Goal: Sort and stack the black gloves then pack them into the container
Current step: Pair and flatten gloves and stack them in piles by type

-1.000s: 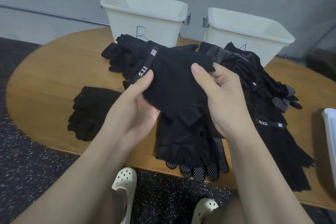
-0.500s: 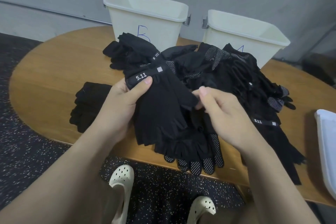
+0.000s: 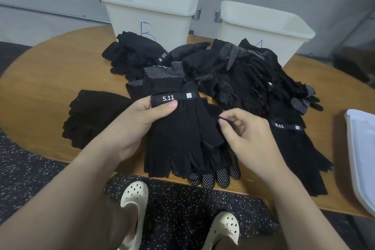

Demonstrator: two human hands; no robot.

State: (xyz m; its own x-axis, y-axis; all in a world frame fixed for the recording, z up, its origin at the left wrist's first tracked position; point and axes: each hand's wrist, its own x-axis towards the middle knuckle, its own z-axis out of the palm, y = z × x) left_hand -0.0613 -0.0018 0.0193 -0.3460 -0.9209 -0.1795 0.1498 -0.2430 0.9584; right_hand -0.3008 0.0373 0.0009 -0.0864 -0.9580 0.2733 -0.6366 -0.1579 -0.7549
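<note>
My left hand [image 3: 142, 122] grips a black fingerless glove [image 3: 178, 138] by its cuff, thumb pressed just under the "5.11" label. The glove lies fingers toward me on a small stack of dotted-palm gloves [image 3: 215, 174] at the table's front edge. My right hand [image 3: 243, 130] pinches a thin black bit at the glove's right edge between thumb and forefinger. A loose pile of black gloves [image 3: 243, 79] spreads behind and to the right. Another flat stack of gloves [image 3: 93, 115] lies to the left. Two cream containers stand at the back, one marked "B" [image 3: 148, 12] and one [image 3: 261, 30] to its right.
The round wooden table [image 3: 44, 79] has bare wood at the left. A white tray edge [image 3: 359, 154] sits at the far right. Below the table's front edge are a speckled dark floor and my two white clogs [image 3: 134, 195].
The held glove has come down and now lies flatter on the front stack. My left thumb stays at the labelled cuff, while my right hand moved to the glove's right edge and pinches it.
</note>
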